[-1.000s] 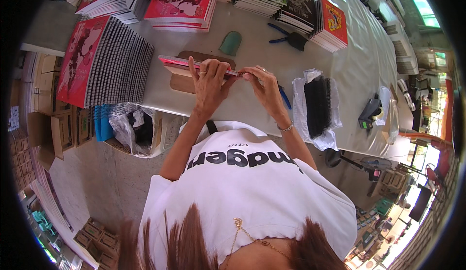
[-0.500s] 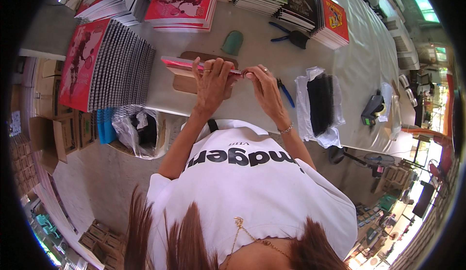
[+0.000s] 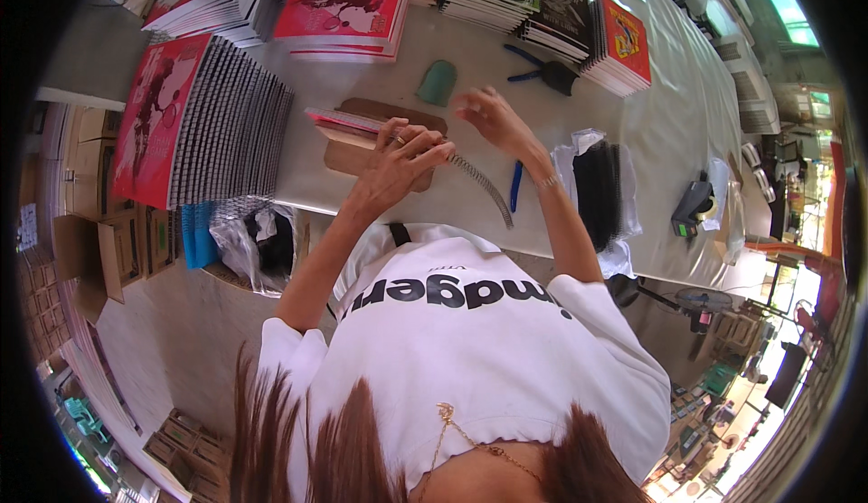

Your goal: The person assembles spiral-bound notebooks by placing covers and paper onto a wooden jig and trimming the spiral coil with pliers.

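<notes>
My left hand (image 3: 398,164) is closed on a thin pink-covered notebook (image 3: 339,120), which stands on its edge on a brown board (image 3: 348,159). From the notebook's right end, next to my left fingertips, a dark spiral binding coil (image 3: 482,185) trails out and curves toward the table's front edge. My right hand (image 3: 495,123) is raised to the right of the notebook, holding nothing, its fingers loosely apart. It is nearest a green rounded piece (image 3: 437,83). Beside my right forearm lies a blue-handled tool (image 3: 516,186), partly hidden.
Spiral-bound red notebooks (image 3: 203,123) form a tall stack at left. More stacks, including pink-red books (image 3: 339,10), line the far side. Blue-handled pliers (image 3: 553,76) lie near them. Black coils (image 3: 597,197) rest on plastic wrap at right, with a tape dispenser (image 3: 694,204) beyond.
My right hand has let go at the notebook's end and lifted away, fingers apart. A length of coil now hangs out there. My left hand has slid toward the notebook's right end.
</notes>
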A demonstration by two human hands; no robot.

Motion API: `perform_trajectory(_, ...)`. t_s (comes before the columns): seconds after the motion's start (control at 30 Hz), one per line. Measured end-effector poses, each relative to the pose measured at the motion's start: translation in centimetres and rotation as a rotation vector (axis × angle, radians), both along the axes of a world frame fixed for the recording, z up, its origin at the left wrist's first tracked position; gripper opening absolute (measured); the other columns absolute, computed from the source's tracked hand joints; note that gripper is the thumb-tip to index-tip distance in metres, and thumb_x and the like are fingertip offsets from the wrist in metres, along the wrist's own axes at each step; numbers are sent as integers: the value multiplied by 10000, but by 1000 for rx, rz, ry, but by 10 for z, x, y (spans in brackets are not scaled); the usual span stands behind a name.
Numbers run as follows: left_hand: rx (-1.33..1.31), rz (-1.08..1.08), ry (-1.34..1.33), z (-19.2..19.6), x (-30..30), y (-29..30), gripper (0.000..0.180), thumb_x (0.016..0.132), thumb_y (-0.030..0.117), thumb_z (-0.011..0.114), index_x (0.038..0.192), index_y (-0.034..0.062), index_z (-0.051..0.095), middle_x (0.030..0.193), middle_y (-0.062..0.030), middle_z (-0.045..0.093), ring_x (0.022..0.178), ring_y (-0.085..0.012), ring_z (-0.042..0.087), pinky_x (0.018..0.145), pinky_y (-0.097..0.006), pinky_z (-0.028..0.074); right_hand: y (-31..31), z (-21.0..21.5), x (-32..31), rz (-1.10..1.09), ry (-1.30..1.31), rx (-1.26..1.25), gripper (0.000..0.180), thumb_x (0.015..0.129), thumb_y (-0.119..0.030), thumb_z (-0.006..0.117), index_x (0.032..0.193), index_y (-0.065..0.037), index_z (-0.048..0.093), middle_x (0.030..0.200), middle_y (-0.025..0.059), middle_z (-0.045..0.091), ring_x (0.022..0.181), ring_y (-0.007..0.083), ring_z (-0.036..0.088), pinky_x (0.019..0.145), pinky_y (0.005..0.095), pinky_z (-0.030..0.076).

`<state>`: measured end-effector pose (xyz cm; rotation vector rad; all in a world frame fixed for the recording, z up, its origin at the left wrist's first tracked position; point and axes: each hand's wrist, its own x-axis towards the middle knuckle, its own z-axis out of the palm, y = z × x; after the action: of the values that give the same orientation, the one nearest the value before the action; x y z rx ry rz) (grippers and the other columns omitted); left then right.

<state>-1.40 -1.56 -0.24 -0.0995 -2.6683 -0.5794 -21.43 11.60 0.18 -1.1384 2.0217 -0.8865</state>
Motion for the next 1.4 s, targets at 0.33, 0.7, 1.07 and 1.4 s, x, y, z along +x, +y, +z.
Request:
perform_trajectory(0.33,35,38,91,3,-8,4,297,801,204,631,1093,161,604,1116,10,592,1157,-155,539,1135,-445,244,-51,-32,-47,276,250,-60,683,755,-259,775,1373,-172,498,1335,154,524,1260,303,444,1048,403,369)
perform_trajectory(0.7,1,74,123,6,-6,4,315,791,301,686,1068,166,622,1162,-2,581,1267,-185,480,1165,-493,182,14,-7,-29,233,-949,-124,716,857,-299,712,1430,-13,391,1360,87,499,1177,160,511,983,284,424)
perform_trajectory(1.07,236,585,97,13,6,16,405,621,250,859,920,105,628,1312,-70,471,1391,-320,305,1136,-532,228,2,49,-13,408,-560,30,602,746,-338,787,1225,-14,623,1147,80,627,999,144,573,902,261,451)
perform_trajectory(1.4,285,534,91,11,5,7,395,603,201,859,885,73,615,1002,-89,531,1084,-307,492,963,-445,396,8,61,6,425,-560,-156,554,800,-332,763,1238,-24,619,1113,42,638,849,86,582,748,228,470)
